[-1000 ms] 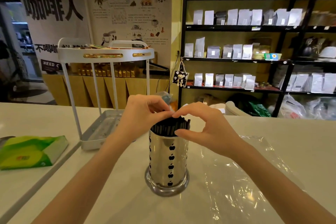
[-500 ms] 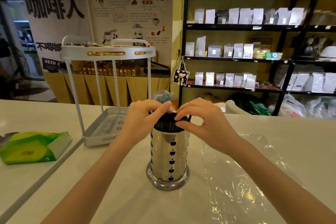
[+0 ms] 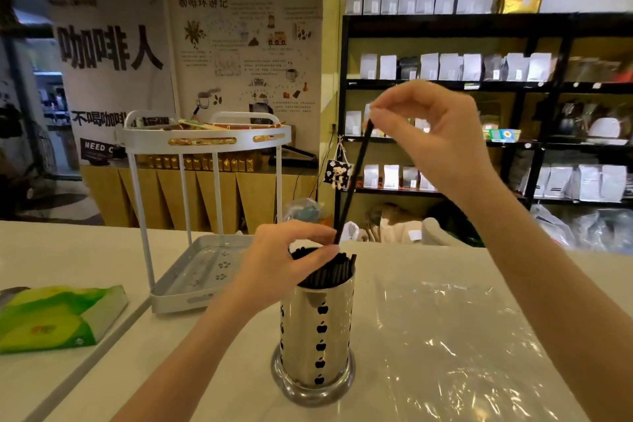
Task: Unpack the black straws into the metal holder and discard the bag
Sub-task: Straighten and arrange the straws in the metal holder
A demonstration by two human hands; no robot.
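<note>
A shiny metal holder [image 3: 317,336] with black apple cut-outs stands on the white counter, packed with black straws [image 3: 329,272]. My left hand [image 3: 284,260] rests over the holder's mouth, fingers curled on the straw tops. My right hand [image 3: 428,134] is raised above and pinches the top end of a single black straw [image 3: 352,185], whose lower end still sits among the others. The clear plastic bag [image 3: 455,353] lies flat on the counter to the right of the holder.
A white two-tier rack [image 3: 202,205] stands behind and left of the holder. A green tissue pack [image 3: 54,319] lies at the left edge. Dark shelves with white pouches [image 3: 479,96] fill the wall beyond the counter.
My right hand has risen from the holder's rim, drawing one black straw up and to the right. My left hand stayed on the straw tops. The view tilted upward.
</note>
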